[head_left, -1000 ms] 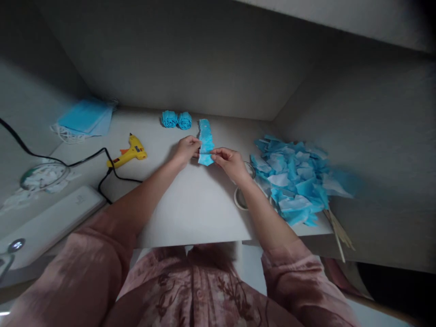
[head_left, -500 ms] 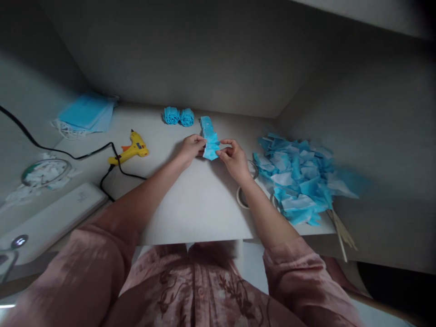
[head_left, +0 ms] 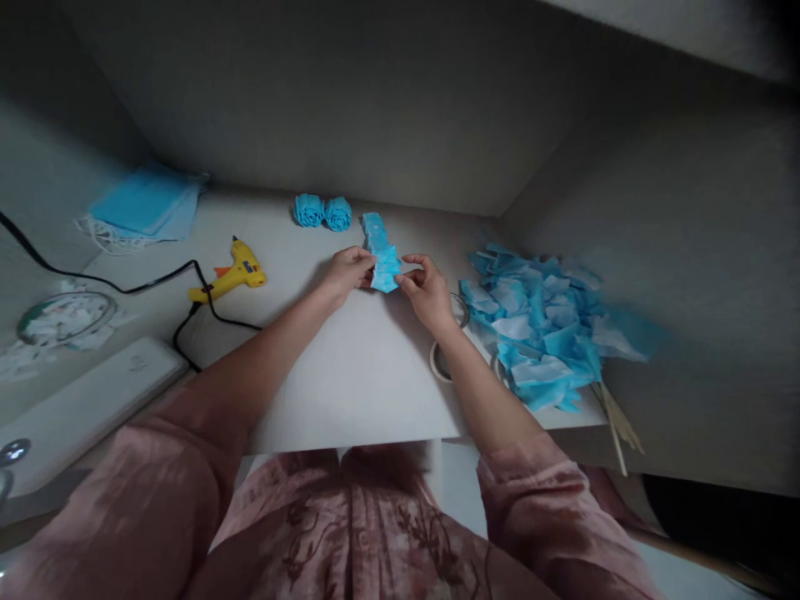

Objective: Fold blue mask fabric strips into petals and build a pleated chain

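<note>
A narrow light-blue strip (head_left: 382, 256) of thin material, paler in spots, was seen at the middle of the white tabletop (head_left: 356, 375), stretched lengthwise away from the wearer, far end angled slightly left. The far part was fairly straight-edged; the near part was gathered into stacked folds, widened, with a jagged right edge. The near part was held at its left edge by the left hand (head_left: 351, 271) and flanked closely at its right edge by the right hand's (head_left: 428, 287) fingertips, contact there unclear.

Pleated blue strip (head_left: 386, 268) between both hands (head_left: 351, 273)
</note>
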A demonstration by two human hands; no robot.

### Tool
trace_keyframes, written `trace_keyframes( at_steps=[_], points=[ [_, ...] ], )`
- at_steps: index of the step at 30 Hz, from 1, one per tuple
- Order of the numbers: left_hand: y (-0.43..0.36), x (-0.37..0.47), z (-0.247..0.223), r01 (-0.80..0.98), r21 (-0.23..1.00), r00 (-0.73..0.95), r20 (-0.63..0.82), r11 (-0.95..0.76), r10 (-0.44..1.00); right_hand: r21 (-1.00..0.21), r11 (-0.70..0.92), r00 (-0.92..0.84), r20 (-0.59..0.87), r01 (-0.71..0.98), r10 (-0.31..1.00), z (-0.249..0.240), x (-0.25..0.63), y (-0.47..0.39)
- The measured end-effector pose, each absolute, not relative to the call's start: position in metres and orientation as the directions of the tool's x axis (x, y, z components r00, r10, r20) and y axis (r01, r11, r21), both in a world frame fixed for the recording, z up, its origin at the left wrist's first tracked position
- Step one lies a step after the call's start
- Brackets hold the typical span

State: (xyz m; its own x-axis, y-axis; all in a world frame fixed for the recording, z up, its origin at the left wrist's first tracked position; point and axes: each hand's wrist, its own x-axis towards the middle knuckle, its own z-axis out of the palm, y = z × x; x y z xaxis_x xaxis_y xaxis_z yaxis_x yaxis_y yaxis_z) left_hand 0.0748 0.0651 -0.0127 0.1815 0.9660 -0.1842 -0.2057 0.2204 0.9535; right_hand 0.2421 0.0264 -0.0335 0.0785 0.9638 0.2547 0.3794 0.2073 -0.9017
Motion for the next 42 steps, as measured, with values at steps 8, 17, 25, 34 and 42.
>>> trace_keyframes(
  at_steps=[8, 17, 25, 34, 42],
  points=[
    [0.074, 0.071, -0.023, -0.29, 0.922, 0.354, -0.146, 0.257, 0.924, -0.884, 0.201, 0.101, 0.267, 0.422, 0.958, -0.035, 0.243, 0.027],
    [0.076, 0.067, -0.027, -0.298, 0.917, 0.457, -0.108, 0.267, 0.883, -0.876, 0.203, 0.112, 0.278, 0.437, 0.954, -0.03, 0.242, 0.025],
    [0.076, 0.065, -0.031, -0.289, 0.941, 0.395, -0.053, 0.179, 0.917, -0.874, 0.197, 0.099, 0.266, 0.444, 0.959, -0.032, 0.242, 0.025],
    [0.07, 0.069, -0.024, -0.275, 0.943, 0.39, -0.069, 0.188, 0.918, -0.957, 0.171, 0.057, 0.19, 0.235, 0.98, -0.034, 0.238, 0.028],
    [0.078, 0.07, -0.035, -0.249, 0.962, 0.39, -0.007, 0.113, 0.921, -0.978, 0.136, 0.013, 0.14, 0.159, 0.99, -0.047, 0.244, 0.035]
  ],
)
